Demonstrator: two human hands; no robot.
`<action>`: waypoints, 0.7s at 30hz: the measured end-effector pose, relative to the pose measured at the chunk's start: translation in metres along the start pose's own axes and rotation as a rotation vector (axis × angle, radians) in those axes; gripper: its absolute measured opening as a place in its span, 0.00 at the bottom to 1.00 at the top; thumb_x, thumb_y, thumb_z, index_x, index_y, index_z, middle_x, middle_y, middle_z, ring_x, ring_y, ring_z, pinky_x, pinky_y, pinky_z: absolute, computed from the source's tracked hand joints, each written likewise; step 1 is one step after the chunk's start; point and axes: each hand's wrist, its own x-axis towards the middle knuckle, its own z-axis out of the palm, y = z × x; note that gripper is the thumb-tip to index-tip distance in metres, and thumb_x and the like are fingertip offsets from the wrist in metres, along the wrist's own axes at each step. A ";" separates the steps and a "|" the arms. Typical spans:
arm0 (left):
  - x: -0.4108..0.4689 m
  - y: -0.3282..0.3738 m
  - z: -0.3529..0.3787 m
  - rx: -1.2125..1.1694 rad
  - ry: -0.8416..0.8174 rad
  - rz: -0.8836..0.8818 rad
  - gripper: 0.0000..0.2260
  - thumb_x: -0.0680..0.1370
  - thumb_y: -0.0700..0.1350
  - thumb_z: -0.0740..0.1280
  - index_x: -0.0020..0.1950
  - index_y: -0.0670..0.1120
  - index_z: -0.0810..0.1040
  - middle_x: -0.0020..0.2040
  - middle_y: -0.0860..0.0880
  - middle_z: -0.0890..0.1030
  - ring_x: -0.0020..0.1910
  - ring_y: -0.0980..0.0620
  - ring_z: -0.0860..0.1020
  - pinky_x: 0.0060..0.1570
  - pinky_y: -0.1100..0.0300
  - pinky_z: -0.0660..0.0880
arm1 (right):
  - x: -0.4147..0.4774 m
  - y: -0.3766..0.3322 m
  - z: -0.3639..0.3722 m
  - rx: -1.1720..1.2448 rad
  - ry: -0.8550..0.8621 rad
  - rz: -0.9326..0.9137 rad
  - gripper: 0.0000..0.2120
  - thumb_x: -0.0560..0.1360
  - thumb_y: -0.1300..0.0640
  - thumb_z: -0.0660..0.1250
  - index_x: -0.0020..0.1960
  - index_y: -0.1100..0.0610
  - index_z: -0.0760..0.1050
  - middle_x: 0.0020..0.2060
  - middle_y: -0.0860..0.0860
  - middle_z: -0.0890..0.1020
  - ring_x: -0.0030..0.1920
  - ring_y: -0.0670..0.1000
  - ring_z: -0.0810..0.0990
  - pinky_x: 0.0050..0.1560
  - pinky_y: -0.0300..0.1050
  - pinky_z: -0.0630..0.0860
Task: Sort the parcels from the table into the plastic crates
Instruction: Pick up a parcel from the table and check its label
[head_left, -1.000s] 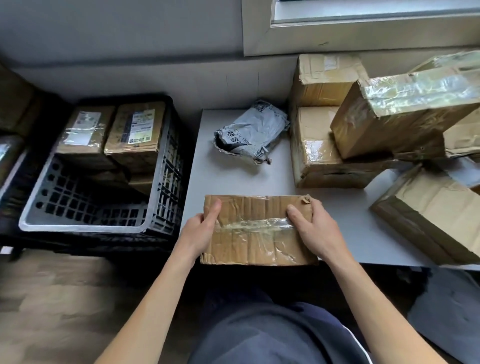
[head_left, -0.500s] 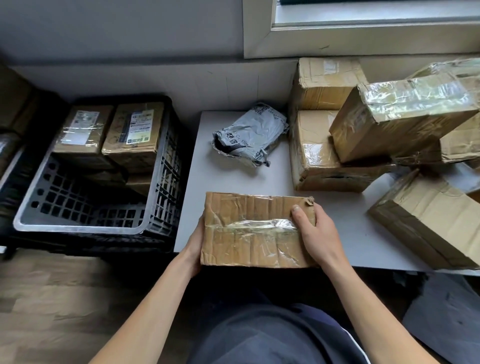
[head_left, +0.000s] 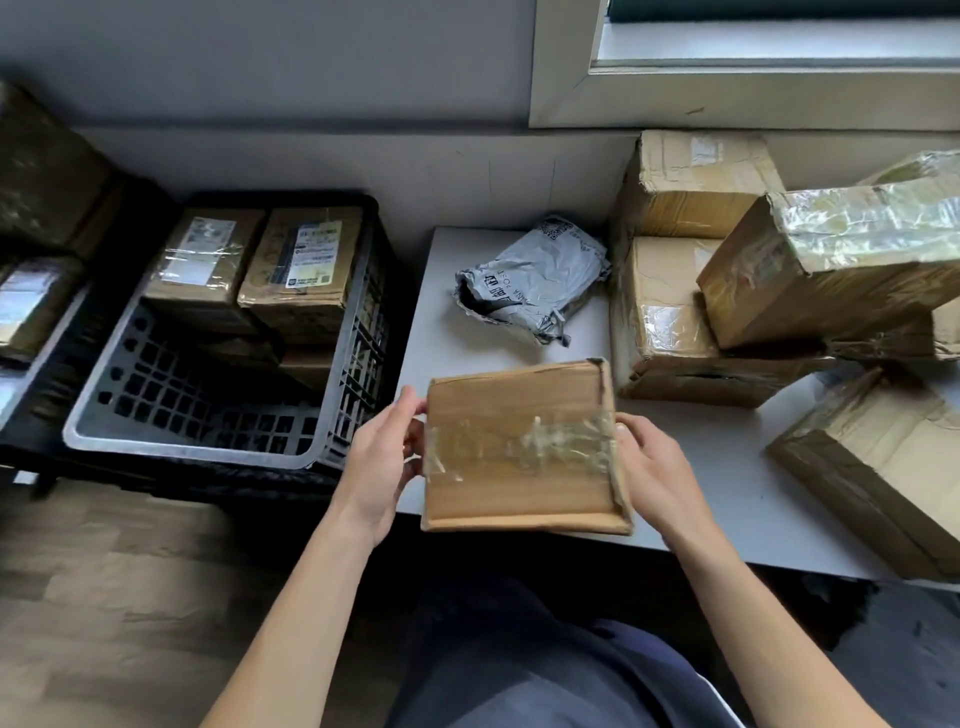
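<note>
Cardboard parcel (head_left: 522, 447) hides fingertips of left hand (head_left: 382, 462) and right hand (head_left: 657, 475).

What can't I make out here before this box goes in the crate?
Head view only.
- Held box: underside, hidden by its own top.
- Right hand: fingers behind the box.
- Crate parcel labels: too small to read.
- Rightmost parcels: cut off by frame edge.

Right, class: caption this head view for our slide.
Left hand and right hand hold a taped box beside the crate.
</note>
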 end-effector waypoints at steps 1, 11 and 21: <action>0.004 -0.004 0.001 -0.046 -0.014 -0.016 0.21 0.84 0.57 0.62 0.60 0.42 0.84 0.50 0.41 0.79 0.47 0.43 0.77 0.49 0.49 0.72 | -0.001 -0.005 -0.007 0.069 0.029 -0.023 0.14 0.86 0.53 0.60 0.64 0.55 0.81 0.58 0.50 0.85 0.63 0.53 0.81 0.63 0.50 0.74; 0.027 -0.045 0.027 0.161 -0.221 -0.217 0.36 0.74 0.69 0.69 0.67 0.41 0.78 0.62 0.38 0.82 0.63 0.36 0.78 0.65 0.41 0.73 | -0.002 -0.022 -0.029 0.391 -0.121 0.005 0.12 0.84 0.46 0.63 0.56 0.51 0.82 0.50 0.40 0.86 0.49 0.35 0.82 0.50 0.28 0.75; 0.046 -0.036 0.012 0.093 -0.253 -0.285 0.70 0.50 0.75 0.80 0.83 0.63 0.45 0.76 0.44 0.70 0.73 0.46 0.73 0.77 0.38 0.63 | -0.003 -0.009 -0.023 0.671 -0.141 0.211 0.18 0.81 0.41 0.66 0.56 0.53 0.87 0.54 0.52 0.88 0.57 0.52 0.86 0.65 0.54 0.78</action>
